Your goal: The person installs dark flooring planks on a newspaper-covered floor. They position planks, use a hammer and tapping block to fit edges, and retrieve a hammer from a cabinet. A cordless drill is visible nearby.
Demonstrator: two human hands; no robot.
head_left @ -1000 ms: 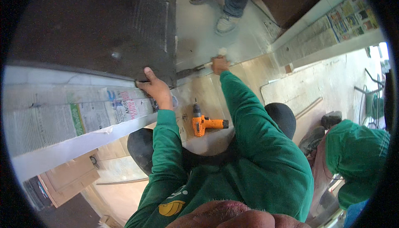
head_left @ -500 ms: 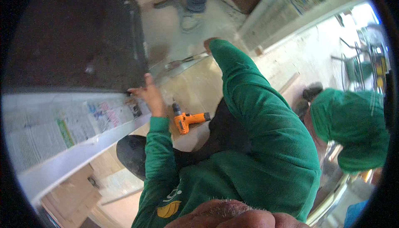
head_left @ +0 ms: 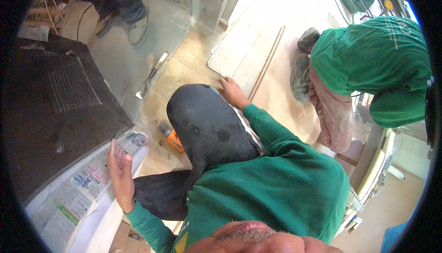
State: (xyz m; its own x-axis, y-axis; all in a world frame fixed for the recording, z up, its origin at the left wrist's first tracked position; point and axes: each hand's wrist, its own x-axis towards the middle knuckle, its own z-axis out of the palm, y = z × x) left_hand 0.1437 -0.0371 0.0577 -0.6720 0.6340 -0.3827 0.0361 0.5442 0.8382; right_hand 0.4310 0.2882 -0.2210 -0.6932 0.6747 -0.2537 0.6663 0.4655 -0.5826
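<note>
Head cam here, looking down past the wearer's green sweater and dark trousers. Left hand (head_left: 120, 172) is over the newspaper (head_left: 90, 179) that covers a white ledge, and its fingertips are right around the near edge of a big dark panel (head_left: 46, 119). That grip is pretty relaxed, fingers stretched out with the thumb off to one side, and looks empty to me; can't say if the fingertips actually touch the panel. The panel itself takes up the left side and has a ridged patch across its upper part. Right hand (head_left: 235, 94) is out past the raised knee (head_left: 195, 98), fingers a bit bent, close to the lower end of a pale board (head_left: 235, 57). No way to tell how far that grip is spread or if it's got hold of anything. Orange drill (head_left: 171, 138) is on the floor (head_left: 184, 71), partly hidden by the knee, and farther up there's a long tool with a pale handle (head_left: 152, 75). Thin wooden strip (head_left: 268, 64) lies just right of the board. Co-worker in a green shirt (head_left: 363, 59) is crouched at right, and another person's shoe (head_left: 138, 31) shows at upper left.
</note>
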